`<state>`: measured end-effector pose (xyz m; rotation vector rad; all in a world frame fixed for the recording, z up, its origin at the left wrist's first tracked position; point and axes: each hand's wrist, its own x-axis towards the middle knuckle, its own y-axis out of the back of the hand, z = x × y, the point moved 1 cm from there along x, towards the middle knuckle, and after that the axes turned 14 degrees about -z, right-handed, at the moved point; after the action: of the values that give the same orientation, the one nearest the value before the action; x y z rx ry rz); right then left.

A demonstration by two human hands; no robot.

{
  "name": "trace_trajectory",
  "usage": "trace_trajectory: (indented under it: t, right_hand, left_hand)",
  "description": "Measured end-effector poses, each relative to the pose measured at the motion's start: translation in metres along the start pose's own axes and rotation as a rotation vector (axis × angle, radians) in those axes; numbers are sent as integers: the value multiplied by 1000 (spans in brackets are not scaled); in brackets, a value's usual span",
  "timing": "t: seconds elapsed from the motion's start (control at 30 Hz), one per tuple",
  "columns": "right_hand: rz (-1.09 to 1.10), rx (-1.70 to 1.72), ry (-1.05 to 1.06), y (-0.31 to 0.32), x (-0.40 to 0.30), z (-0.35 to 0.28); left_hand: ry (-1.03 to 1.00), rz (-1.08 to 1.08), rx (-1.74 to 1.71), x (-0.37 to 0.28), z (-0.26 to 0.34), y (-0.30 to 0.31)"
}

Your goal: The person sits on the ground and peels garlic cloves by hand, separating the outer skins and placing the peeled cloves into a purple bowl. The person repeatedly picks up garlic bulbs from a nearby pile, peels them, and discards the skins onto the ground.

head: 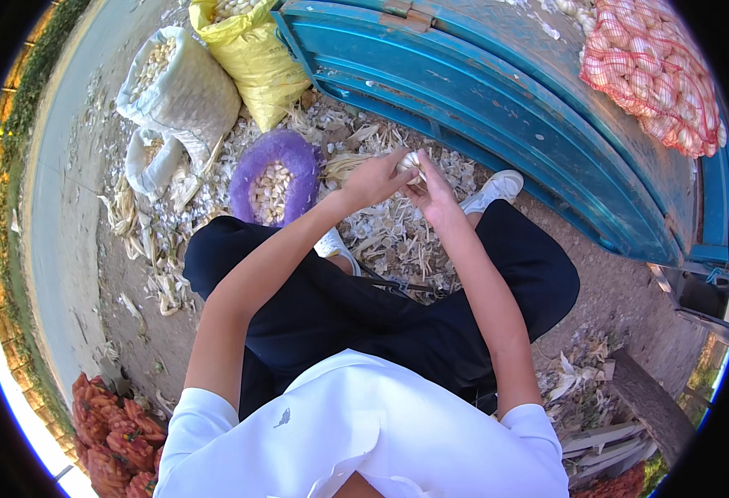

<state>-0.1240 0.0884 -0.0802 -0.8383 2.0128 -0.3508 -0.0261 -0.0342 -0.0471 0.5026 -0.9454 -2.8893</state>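
A whitish garlic bulb [410, 162] is held up between my two hands, above the ground in front of my knees. My left hand [372, 177] grips it from the left, fingers curled over it. On the other side my right hand [431, 189] has its fingers against the bulb. Parts of the bulb are hidden by the fingers. To the left of my hands stands a purple mesh bag [307, 155] with its mouth rolled down. Loose garlic cloves [271, 192] fill it.
A blue metal truck-bed side [464, 81] runs beyond my hands, with a red net sack of garlic bulbs [654, 78] on the bed. White [193, 93] and yellow [265, 68] sacks of cloves stand ahead left. Garlic husks [395, 233] litter the ground. Red net bags [112, 436] lie behind left.
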Motion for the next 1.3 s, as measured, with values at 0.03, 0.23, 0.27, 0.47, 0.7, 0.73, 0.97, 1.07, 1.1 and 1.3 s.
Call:
trace_trajectory:
  t: [0.03, 0.23, 0.27, 0.47, 0.7, 0.73, 0.97, 1.07, 1.1, 1.3]
  right_hand:
    - [0, -24, -14, -2, -1, 1]
    - [-118, -230, -63, -6, -1, -2]
    - [-145, -277, -61, -7, -1, -2]
    - [-211, -16, -140, -10, -8, -5]
    - [-193, -97, -66, -24, -19, -8]
    - [-200, -80, -63, -25, -19, -8]
    - [-258, 45, -104, -12, -9, -9]
    - [-245, 22, -62, -13, -10, -9]
    - [-220, -8, -46, -16, -11, -10]
    - [-134, -206, 103, -37, -24, -9]
  left_hand:
    - [11, -15, -23, -1, 0, 1]
    - [-23, -21, -141, 1, 6, 3]
    - [-15, -19, -153, 1, 9, 3]
    - [-153, 75, -104, -6, 18, 1]
    - [-143, 77, -40, -10, 18, 6]
    - [-145, 66, -26, -10, 18, 8]
    - [-218, 71, -4, -9, 25, 18]
    - [-241, 122, -46, -8, 27, 17]
    - [-209, 145, -74, -7, 21, 15]
    - [29, 295, -496, 2, 5, 3]
